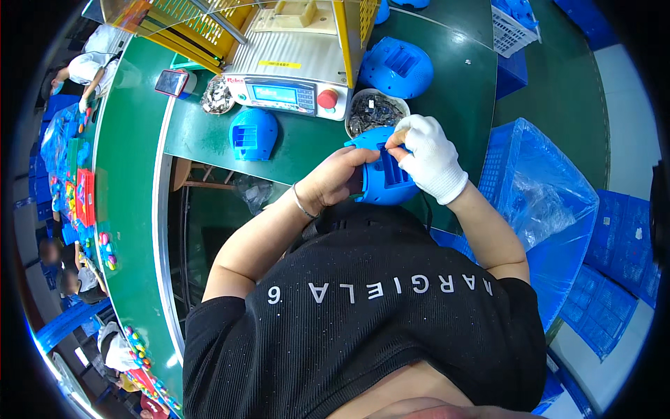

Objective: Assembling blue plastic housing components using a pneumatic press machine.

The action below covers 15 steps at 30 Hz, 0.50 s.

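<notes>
A rounded blue plastic shell [375, 190] with a slotted compartment is close in front of my body at the table's edge. My left hand [336, 176], bare with a bracelet at the wrist, grips the shell's left side, thumb on its top. My right hand [431, 155] wears a white glove with some fingertips bare. Its thumb and finger are pinched together over the compartment; anything between them is too small to make out. Just beyond the shell stands a bowl of small dark metal parts [375, 114]. Similar blue shells lie at the back right [398, 68] and to the left [252, 134].
A yellow-framed machine with a control panel [283, 94] and red button [326, 98] stands ahead. Left of it are a bowl of pale pieces [218, 96] and a phone-like device [171, 82]. A plastic-lined blue crate [537, 188] stands right. Other people work far left.
</notes>
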{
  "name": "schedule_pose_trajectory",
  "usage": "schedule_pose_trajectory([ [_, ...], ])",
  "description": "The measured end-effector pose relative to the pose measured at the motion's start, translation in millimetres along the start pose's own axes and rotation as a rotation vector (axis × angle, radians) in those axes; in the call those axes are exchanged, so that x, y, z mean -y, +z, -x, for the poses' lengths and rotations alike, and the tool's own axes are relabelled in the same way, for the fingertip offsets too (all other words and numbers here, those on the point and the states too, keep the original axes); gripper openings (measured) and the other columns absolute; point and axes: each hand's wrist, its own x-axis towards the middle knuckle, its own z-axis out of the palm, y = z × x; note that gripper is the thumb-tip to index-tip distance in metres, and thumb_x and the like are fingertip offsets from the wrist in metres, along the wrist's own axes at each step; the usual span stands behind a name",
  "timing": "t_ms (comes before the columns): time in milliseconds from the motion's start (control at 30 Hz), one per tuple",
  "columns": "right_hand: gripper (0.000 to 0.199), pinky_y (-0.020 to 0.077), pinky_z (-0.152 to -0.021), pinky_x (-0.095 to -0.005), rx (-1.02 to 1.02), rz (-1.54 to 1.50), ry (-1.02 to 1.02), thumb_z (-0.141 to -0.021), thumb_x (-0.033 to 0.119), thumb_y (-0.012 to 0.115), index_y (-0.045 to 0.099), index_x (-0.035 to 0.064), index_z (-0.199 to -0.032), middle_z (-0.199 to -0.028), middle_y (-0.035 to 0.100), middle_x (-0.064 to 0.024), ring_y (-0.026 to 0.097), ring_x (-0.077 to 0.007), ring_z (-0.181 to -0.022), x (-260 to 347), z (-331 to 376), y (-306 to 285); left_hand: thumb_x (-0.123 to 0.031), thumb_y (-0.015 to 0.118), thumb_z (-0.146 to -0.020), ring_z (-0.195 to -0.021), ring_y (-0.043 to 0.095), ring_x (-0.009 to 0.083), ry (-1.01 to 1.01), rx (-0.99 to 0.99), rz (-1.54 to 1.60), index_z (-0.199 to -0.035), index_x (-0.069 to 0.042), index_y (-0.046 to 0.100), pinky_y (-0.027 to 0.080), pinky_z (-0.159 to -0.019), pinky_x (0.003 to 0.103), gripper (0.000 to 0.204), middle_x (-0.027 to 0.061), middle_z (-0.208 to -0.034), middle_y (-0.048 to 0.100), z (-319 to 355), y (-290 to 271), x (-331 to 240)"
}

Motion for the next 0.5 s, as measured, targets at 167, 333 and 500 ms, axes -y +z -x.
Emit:
schedule_pose_trajectory([
  [167, 0.009, 0.045, -0.069, -0.0354, -0.105, 0.06, -0.057, -0.06, 0.007, 0.066, 0.061, 0.0089, -0.066, -0.08, 0.054, -0.0046, 0.052, -0.0263, -0.078, -4.5, -0.4, 4.0, -0.018, 0.047, -0.085, -0.096, 0.057, 0.0261, 0.0, 0.059, 0.054, -0.12, 0.003, 0.037, 0.045, -0.085, 0.042, 0.042, 0.0155, -0.111, 0.053, 0.7, 7.5, -2.6],
  [333, 0.012, 0.0446, -0.068, -0.0364, -0.171, 0.083, -0.058, -0.057, 0.006, 0.068, 0.06, 0.009, -0.066, -0.081, 0.053, -0.004, 0.051, -0.0262, -0.079, -4.1, -2.9, 7.2, -0.018, 0.046, -0.086, -0.096, 0.057, 0.0262, -0.009, 0.048, 0.039, -0.12, 0.002, 0.037, 0.045, -0.085, 0.042, 0.041, 0.0153, -0.111, 0.053, -0.4, 10.4, -5.2],
  [500, 0.018, 0.0433, -0.072, -0.0361, -0.133, 0.09, -0.051, -0.059, 0.005, 0.068, 0.057, 0.0083, -0.071, -0.087, 0.052, -0.0054, 0.05, -0.0262, -0.086, -9.9, -1.3, 6.4, -0.02, 0.047, -0.086, -0.095, 0.058, 0.0253, -0.003, 0.098, 0.063, -0.119, 0.001, 0.039, 0.046, -0.084, 0.041, 0.04, 0.014, -0.11, 0.054, -3.1, 14.4, -10.3],
])
